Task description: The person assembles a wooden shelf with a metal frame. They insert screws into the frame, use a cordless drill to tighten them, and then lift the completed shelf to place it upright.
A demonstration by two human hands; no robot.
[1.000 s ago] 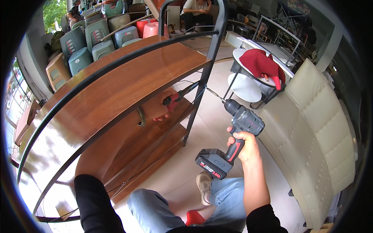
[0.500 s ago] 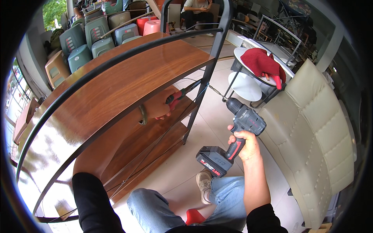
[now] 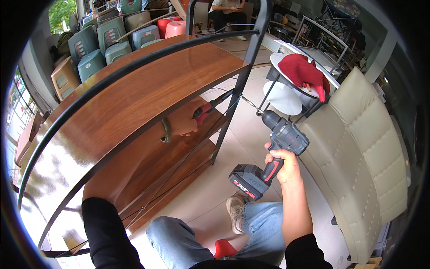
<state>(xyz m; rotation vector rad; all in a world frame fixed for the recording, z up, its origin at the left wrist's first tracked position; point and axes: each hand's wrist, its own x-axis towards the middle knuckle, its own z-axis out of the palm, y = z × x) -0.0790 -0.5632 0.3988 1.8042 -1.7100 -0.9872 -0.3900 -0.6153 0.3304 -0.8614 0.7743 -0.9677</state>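
A cordless drill (image 3: pixel 286 138), black and grey with a battery pack, is in my right hand (image 3: pixel 286 165), whose fingers wrap round its grip. Its long bit (image 3: pixel 251 105) points left, with the tip at the black metal post (image 3: pixel 238 92) of a rack. Beneath the rack's glossy brown wooden top shelf (image 3: pixel 148 85), my left hand (image 3: pixel 186 117) closes round red-and-black-handled pliers (image 3: pixel 205 110). The jaws of the pliers reach to the same post, across from the bit; what they grip is too small to make out. A bangle circles my left wrist.
Lower brown shelves (image 3: pixel 197 157) and thin crossed rods (image 3: pixel 165 179) lie below my left arm. At right stands a cream padded seat (image 3: pixel 358 152). A small round table (image 3: pixel 282 67) bears a dark red cloth (image 3: pixel 302 71). Stacked plastic stools (image 3: pixel 112 36) and a seated person (image 3: pixel 226 13) are behind.
The drill and my right hand have shifted very slightly up and to the right. My left hand and the pliers have moved a little to the right. Both grips stay the same.
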